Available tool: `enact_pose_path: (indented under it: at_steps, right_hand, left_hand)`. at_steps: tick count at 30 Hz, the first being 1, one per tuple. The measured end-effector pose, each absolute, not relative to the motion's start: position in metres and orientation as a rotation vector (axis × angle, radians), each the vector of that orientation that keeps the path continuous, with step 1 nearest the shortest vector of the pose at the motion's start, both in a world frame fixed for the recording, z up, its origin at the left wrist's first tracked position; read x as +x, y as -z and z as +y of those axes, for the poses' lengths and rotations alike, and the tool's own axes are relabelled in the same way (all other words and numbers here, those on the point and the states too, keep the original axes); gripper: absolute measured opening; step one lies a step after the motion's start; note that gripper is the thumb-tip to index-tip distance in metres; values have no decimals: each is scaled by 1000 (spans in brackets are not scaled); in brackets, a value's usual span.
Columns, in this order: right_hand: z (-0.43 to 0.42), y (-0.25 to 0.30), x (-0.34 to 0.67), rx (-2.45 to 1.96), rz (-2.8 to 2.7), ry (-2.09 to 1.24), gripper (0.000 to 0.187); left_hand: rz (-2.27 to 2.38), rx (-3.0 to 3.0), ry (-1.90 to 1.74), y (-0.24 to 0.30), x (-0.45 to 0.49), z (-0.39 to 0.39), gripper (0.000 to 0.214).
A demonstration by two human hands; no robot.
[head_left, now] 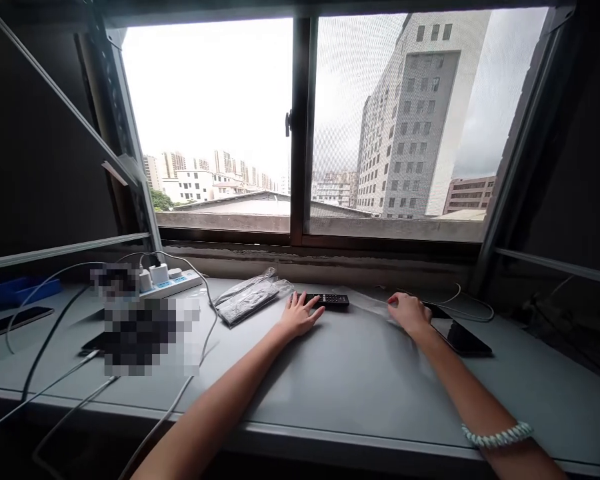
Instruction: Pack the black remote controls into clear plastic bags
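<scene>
A black remote control [334,300] lies flat on the grey table toward the window. My left hand [300,315] rests over its left end with the fingers spread, touching it and the tabletop. To the right of the remote lies a thin clear plastic bag [367,303], stretching toward my right hand [411,312]. That hand is closed, with thumb and fingers pinched at the bag's right end; the exact grip is partly hidden. Just beside my right hand is a black phone or tablet [463,339]. Left of my left hand are plastic-wrapped dark items [253,303].
A white power strip [173,285] with plugged-in chargers stands at the back left, its white cables [211,287] trailing over the front edge. A dark phone [93,345] lies at left, partly blurred out. Further left is a blue tray [23,290]. Metal shelf posts [147,207] frame the window.
</scene>
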State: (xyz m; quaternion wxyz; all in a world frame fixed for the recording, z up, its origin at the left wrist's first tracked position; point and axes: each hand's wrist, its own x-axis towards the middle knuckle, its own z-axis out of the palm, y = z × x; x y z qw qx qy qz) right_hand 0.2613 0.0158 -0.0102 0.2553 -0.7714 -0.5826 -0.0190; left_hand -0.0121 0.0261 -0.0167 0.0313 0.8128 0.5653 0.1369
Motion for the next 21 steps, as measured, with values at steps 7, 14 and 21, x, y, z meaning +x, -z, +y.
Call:
enact_pose_path:
  at_steps: [7, 14, 21]
  right_hand:
    - [23, 16, 259, -1748, -1739, 83, 22]
    - [34, 36, 255, -1596, -1967, -233, 23]
    - [31, 38, 256, -1645, -1980, -284, 27]
  left_hand:
    - [1884, 2370, -320, 16, -16, 32, 62]
    - [2010, 2438, -631, 17, -18, 39, 54]
    - [2371, 2297, -927, -4, -58, 51, 26]
